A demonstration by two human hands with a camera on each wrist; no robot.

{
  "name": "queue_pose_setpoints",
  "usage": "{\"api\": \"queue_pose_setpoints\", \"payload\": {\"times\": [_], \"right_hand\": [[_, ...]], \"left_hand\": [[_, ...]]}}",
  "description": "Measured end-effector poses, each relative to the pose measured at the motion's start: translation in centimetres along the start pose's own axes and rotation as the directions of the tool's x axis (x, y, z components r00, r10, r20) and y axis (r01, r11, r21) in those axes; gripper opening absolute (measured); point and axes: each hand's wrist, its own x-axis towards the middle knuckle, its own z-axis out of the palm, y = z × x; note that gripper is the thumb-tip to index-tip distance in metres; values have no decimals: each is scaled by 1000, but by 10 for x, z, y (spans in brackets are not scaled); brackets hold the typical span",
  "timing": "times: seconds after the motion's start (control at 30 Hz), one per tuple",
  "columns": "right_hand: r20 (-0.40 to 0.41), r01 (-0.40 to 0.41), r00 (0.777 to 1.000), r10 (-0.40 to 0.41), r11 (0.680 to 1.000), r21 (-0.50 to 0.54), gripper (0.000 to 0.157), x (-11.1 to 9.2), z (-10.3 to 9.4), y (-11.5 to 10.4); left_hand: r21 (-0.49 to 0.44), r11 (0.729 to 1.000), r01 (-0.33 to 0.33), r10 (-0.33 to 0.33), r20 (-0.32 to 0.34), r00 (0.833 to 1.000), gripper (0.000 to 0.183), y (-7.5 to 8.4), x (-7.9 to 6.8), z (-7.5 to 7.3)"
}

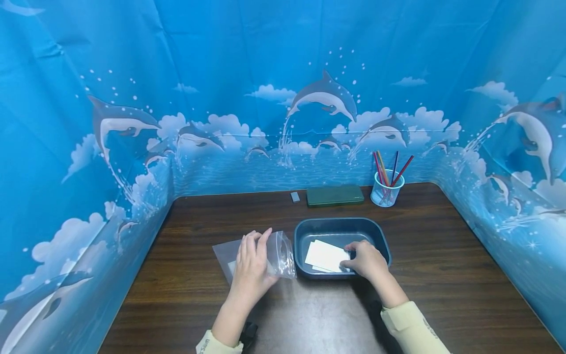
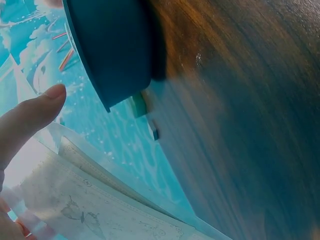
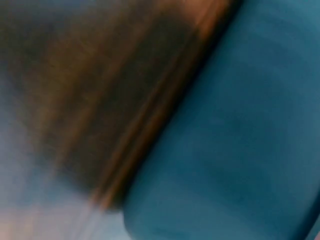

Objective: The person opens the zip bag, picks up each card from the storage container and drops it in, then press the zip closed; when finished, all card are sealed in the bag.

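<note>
Closest to the camera there's a pale yellow sleeve (image 1: 218, 344) on the left arm and another (image 1: 411, 328) on the right, both over a dark brown wood-grain table (image 1: 177, 305). The left hand (image 1: 251, 268) has a clear, flat plastic bag (image 1: 285, 248), fingers curved over it from above. Head view only gives a pale patch inside the bag; the left wrist cam shows it's cream printed paper (image 2: 85, 200) with a butterfly and a fancy border, plus the thumb sticking out straight and a few fingertips at the bottom left.

Just right of the bag is a dark blue-grey rounded rectangular tray (image 1: 340, 224). A small fanned stack of white rectangular cards (image 1: 327, 255) lies in it, and the right hand (image 1: 368, 260) is pinching the stack's right end, thumb on the near side and fingers on the far side. You only get that from the head view, since the right wrist cam is a blurry shot of tray side and wood, so can't tell the fingers from there.

Further back: a small grey block (image 1: 295, 197), a dark green oblong case (image 1: 335, 195), and a white mesh cup (image 1: 387, 189) of coloured pencils (image 1: 401, 169). Behind it all, a blue dolphin-print curtain (image 1: 247, 59).
</note>
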Motion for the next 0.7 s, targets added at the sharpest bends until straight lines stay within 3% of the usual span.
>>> {"api": "queue_pose_setpoints", "payload": {"times": [0.27, 0.5, 0.7], "right_hand": [[53, -20, 998, 22, 999, -39, 56, 10, 6, -3], [44, -45, 998, 47, 998, -34, 49, 13, 10, -2], [83, -62, 995, 61, 998, 11, 47, 18, 10, -1]], "left_hand": [[4, 1000, -2, 2, -16, 1000, 114, -2, 1, 0], [2, 1000, -2, 2, -11, 1000, 114, -3, 1, 0], [3, 1000, 8, -8, 3, 1000, 115, -4, 1, 0]]}}
